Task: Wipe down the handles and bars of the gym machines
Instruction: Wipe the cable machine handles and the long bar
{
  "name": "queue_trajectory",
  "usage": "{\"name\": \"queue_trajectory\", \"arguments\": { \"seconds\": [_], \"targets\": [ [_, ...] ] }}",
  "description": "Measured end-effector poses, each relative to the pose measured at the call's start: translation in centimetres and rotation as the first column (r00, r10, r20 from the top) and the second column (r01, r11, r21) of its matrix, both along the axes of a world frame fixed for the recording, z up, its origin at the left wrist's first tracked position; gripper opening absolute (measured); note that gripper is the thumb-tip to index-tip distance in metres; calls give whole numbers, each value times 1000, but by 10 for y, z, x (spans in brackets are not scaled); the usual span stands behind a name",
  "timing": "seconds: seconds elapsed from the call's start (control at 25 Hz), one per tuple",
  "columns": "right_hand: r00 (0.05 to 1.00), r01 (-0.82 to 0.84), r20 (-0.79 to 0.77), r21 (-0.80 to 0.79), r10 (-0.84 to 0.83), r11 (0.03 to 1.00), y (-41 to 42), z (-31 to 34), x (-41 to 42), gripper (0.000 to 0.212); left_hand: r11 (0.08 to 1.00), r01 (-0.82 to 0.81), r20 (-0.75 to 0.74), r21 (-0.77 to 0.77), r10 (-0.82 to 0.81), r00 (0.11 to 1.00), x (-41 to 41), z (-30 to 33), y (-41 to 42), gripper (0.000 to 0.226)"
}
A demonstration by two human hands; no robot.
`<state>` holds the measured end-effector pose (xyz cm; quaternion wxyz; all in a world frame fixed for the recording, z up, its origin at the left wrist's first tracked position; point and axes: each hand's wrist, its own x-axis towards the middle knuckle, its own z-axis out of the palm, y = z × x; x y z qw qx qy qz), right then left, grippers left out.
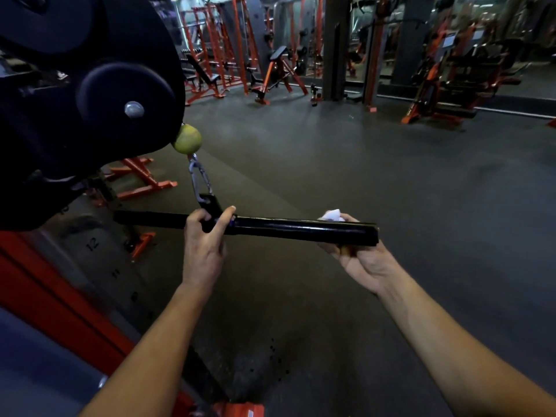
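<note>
Fingers of our right hand (pixel 365 260) cup a white cloth (pixel 332 215) around the bar (pixel 301 228) near its right end. Our left hand (pixel 204 236) grips the centre — the bar's long axis runs left–right, unwiped length lying leftward.

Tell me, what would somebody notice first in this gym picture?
Probably the black bar stretched across the middle, hanging by a silver clip under a yellow-green ball. The left hand grips its middle, while the right hand holds a white cloth at its right end. Orange machines line the back.

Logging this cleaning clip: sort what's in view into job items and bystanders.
In use: black cable bar, white wipe, left hand, right hand.
Idle: carabiner, yellow-green cable stop ball, orange benches, weight stack.
</note>
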<state>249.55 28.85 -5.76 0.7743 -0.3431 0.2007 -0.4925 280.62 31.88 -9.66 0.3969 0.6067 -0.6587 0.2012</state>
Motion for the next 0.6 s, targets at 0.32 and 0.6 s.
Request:
{"name": "queue_trajectory", "arguments": {
  "seconds": [0.32, 0.6],
  "targets": [
    [943, -124, -333, -338, 4, 933, -10, 4, 65, 7, 993, 102, -81, -62, -107, 991, -12, -2, 10, 85],
    [915, -136, -403, -308, 0, 942, -7, 3, 93, 24, 989, 135, -44, -59, -138, 990, -14, -5, 22, 65]
  ]
}}
